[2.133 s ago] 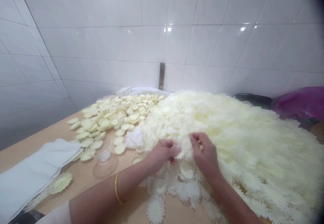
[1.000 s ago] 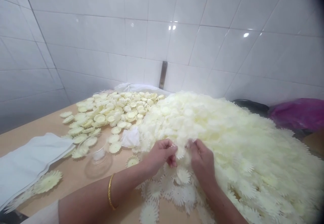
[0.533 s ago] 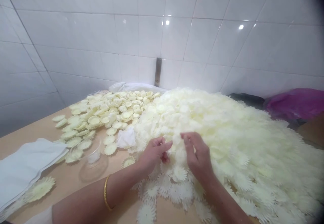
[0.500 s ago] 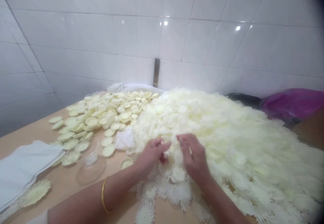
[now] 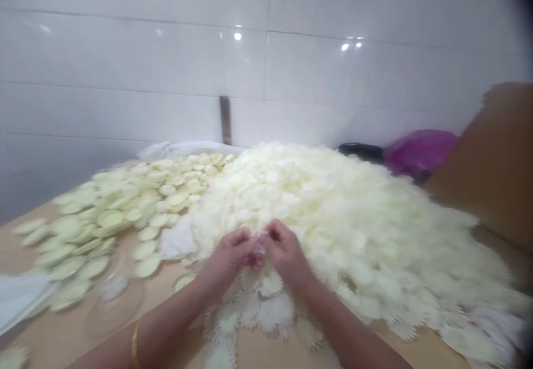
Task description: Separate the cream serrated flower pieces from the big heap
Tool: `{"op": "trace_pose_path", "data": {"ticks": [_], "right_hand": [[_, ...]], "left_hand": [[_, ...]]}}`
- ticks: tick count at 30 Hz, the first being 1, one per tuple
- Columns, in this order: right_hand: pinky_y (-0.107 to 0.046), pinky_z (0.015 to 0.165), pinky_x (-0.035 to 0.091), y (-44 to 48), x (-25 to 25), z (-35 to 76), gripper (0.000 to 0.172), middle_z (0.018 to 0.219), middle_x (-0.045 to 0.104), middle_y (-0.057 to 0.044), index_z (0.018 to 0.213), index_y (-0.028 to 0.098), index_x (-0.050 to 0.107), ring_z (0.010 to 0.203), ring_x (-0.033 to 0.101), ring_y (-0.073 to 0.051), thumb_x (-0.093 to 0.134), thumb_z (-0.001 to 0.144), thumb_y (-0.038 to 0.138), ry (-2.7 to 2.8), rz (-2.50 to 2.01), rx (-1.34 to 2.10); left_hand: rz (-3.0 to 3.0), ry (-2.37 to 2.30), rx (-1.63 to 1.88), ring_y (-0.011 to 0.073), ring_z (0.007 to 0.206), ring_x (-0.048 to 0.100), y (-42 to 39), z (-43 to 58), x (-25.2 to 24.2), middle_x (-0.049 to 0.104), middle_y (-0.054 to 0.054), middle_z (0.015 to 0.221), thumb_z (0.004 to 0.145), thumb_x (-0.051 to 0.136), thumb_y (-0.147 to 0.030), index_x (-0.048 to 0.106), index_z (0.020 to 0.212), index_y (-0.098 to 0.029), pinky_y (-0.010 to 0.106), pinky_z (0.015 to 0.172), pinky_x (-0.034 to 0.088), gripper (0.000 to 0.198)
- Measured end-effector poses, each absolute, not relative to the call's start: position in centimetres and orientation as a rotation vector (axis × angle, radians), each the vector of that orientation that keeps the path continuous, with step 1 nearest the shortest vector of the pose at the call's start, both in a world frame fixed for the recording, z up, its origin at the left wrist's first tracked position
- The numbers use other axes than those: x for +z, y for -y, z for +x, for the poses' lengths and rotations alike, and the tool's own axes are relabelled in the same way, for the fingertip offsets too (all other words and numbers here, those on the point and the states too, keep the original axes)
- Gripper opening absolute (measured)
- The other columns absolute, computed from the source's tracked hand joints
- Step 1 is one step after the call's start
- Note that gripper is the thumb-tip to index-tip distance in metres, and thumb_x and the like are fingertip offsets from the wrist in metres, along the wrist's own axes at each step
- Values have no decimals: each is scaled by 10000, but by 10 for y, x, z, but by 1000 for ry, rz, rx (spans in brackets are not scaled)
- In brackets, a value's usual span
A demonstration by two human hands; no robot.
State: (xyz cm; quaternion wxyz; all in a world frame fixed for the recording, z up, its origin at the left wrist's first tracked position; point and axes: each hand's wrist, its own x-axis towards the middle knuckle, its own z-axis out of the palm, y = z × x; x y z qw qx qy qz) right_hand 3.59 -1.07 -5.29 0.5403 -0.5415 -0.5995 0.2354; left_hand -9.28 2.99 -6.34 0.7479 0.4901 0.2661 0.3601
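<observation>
A big heap of cream flower-shaped pieces (image 5: 333,213) covers the middle and right of the wooden table (image 5: 62,330). At its near edge my left hand (image 5: 227,258) and my right hand (image 5: 287,252) meet, fingers pinched together on a small white flower piece (image 5: 260,242) between them. The frame is motion-blurred, so the piece is hard to make out. A gold bangle (image 5: 135,344) sits on my left wrist. More loose flower pieces (image 5: 266,308) lie flat under my hands.
Yellower round stacked flowers (image 5: 125,202) spread at the left. A clear glass bowl (image 5: 112,302) and a white cloth (image 5: 16,297) lie near the left edge. A purple bag (image 5: 416,149), a dark object (image 5: 360,149) and a brown cardboard (image 5: 491,158) stand at the right. White tiled wall behind.
The view swung to the right, bringing the brown cardboard into sight. My two hands came together, from slightly apart to touching, pinching a piece between them.
</observation>
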Motion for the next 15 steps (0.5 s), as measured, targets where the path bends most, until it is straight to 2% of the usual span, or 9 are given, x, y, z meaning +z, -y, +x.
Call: {"op": "trace_pose_path", "data": {"ticks": [5,10,12,15], "right_hand": [[-232,465,334,8,-61,35,266,496,415,36,584,201,404,481,419,-119,408,811,339,1391,-1304,497],[-244,540,377,4,-60,51,286,554,539,-5,624,176,481,540,504,-140,378,827,349,1225,-1499,200],[-262,566,391,2,-58,58,241,615,559,-27,693,168,517,583,520,-156,389,819,328,1204,-1539,54],[-294,663,416,0,-57,61,211,857,575,-88,896,148,543,788,537,-192,395,806,269,1301,-1449,-70]], "left_hand": [[1053,-589,797,109,477,563,-28,-93,-65,559,-4,533,727,603,-277,463,675,-147,211,502,399,198],[1077,-602,859,106,492,572,-31,-96,-66,556,-5,542,731,600,-281,456,665,-148,199,493,392,207],[1078,-603,879,106,490,571,-32,-96,-67,550,-11,536,727,603,-267,452,666,-151,197,487,387,200],[1081,-593,875,110,496,576,-32,-96,-68,555,-9,540,726,600,-250,452,677,-152,200,489,391,185]]}}
